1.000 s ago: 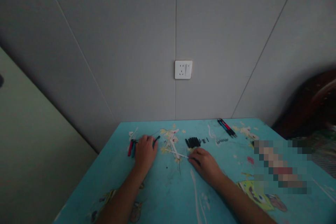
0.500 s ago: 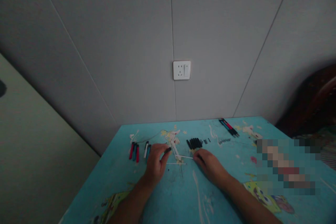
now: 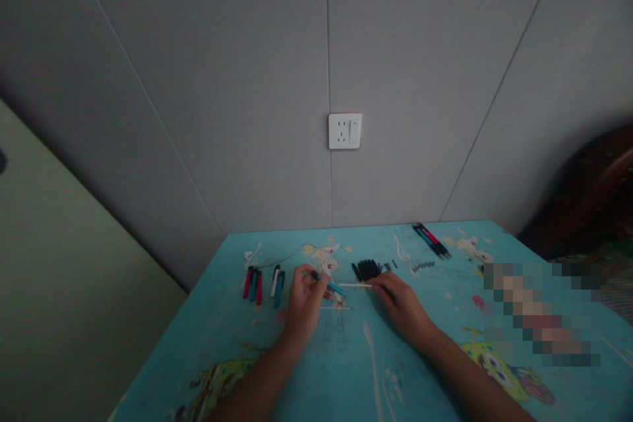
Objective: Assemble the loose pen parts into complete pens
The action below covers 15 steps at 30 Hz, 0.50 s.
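Observation:
A blue pen barrel (image 3: pixel 336 289) with a black end is pinched in my left hand (image 3: pixel 304 300), tilted down to the right. My right hand (image 3: pixel 400 306) has its fingers closed on the end of a thin white pen refill (image 3: pixel 355 285), which points left towards the barrel. Another white refill (image 3: pixel 336 308) lies on the table just below them. Left of my left hand lie a white pen barrel (image 3: pixel 275 281) and a blue barrel (image 3: pixel 279 290). Above my right hand is a row of short black pen parts (image 3: pixel 366 270).
Red and blue barrels (image 3: pixel 252 285) lie at the left of the blue patterned table (image 3: pixel 346 376). Small springs (image 3: pixel 424 266) and several whole pens (image 3: pixel 432 241) lie at the back right. A grey wall with a socket (image 3: pixel 345 131) stands behind. A blurred-out patch covers the right side.
My left hand has moved right and turned, so the blue barrel now shows. My right hand has shifted slightly right, and the refill in it has lifted off the tabletop.

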### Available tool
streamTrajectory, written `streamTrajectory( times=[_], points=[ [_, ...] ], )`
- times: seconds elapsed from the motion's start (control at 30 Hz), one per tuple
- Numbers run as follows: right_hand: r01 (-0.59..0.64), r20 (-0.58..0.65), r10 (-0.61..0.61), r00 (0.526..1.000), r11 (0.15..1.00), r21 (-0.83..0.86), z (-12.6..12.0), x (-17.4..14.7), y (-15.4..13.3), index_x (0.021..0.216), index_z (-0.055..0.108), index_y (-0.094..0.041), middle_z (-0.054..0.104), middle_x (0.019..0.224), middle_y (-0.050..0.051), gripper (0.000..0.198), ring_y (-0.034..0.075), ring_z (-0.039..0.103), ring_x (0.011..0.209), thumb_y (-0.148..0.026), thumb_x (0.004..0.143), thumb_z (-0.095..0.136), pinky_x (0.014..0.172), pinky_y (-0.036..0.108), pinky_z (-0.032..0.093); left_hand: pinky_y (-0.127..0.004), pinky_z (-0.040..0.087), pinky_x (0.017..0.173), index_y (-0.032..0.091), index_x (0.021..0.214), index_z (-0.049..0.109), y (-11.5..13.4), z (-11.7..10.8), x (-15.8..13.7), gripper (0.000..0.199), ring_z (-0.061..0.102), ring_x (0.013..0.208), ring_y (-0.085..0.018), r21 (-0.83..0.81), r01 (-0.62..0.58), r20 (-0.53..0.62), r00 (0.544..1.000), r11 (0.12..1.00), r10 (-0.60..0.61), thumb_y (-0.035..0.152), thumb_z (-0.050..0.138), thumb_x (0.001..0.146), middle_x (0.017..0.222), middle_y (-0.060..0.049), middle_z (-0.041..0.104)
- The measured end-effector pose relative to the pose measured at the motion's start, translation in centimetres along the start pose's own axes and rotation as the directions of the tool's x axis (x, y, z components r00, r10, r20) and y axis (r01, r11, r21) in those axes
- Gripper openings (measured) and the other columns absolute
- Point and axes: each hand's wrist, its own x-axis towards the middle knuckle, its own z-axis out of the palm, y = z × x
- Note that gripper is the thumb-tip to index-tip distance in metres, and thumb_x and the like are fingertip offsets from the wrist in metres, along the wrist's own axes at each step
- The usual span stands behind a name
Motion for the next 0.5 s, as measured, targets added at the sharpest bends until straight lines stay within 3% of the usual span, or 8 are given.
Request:
streamTrajectory(
  times=[0.1, 0.27, 0.4, 0.5],
  points=[
    [0.001, -0.019, -0.001, 1.0, 1.0, -0.009, -0.04, 0.02, -0.1, 0.101, 0.067, -0.022, 0.065, 0.096, 0.007, 0.028, 0.02, 0.062, 0.092, -0.031, 0.098, 0.041, 0.086, 0.034, 0.048, -0.033, 0.057, 0.07, 0.023, 0.11, 0.04, -0.51, 0.13, 0.22, 0.044, 0.069, 0.074, -0.017, -0.114, 0.115, -0.001, 0.993, 0.987, -0.116, 0.038, 0.068, 0.081, 0.091, -0.004, 0.069],
    [-0.001, -0.018, 0.001, 1.0, 1.0, -0.016, -0.03, -0.02, -0.11, 0.101, 0.066, -0.021, 0.065, 0.094, 0.007, 0.027, 0.02, 0.062, 0.09, -0.032, 0.097, 0.041, 0.084, 0.034, 0.049, -0.036, 0.056, 0.082, 0.021, 0.108, 0.048, -0.66, -0.19, 0.53, 0.039, 0.069, 0.084, -0.018, -0.192, 0.106, 0.006, 0.994, 0.976, -0.107, 0.039, 0.069, 0.08, 0.091, -0.002, 0.068],
    [-0.005, -0.025, 0.004, 1.0, 1.0, -0.018, -0.07, -0.01, -0.24, 0.101, 0.066, -0.021, 0.066, 0.094, 0.007, 0.028, 0.02, 0.062, 0.089, -0.031, 0.097, 0.041, 0.083, 0.033, 0.049, -0.036, 0.055, 0.084, 0.02, 0.098, 0.051, -0.7, -0.23, 0.59, 0.03, 0.068, 0.085, -0.018, -0.158, 0.096, 0.032, 0.995, 0.983, -0.092, 0.038, 0.068, 0.081, 0.089, -0.002, 0.067],
    [-0.009, -0.044, 0.008, 0.999, 1.0, -0.022, -0.15, 0.04, -0.26, 0.1, 0.067, -0.021, 0.066, 0.094, 0.007, 0.029, 0.02, 0.062, 0.089, -0.033, 0.097, 0.041, 0.083, 0.033, 0.049, -0.032, 0.056, 0.075, 0.02, 0.096, 0.052, -0.47, -0.05, 0.5, 0.029, 0.068, 0.076, -0.017, -0.099, 0.082, 0.018, 0.997, 0.992, -0.08, 0.04, 0.067, 0.081, 0.085, -0.002, 0.068]
  ],
)
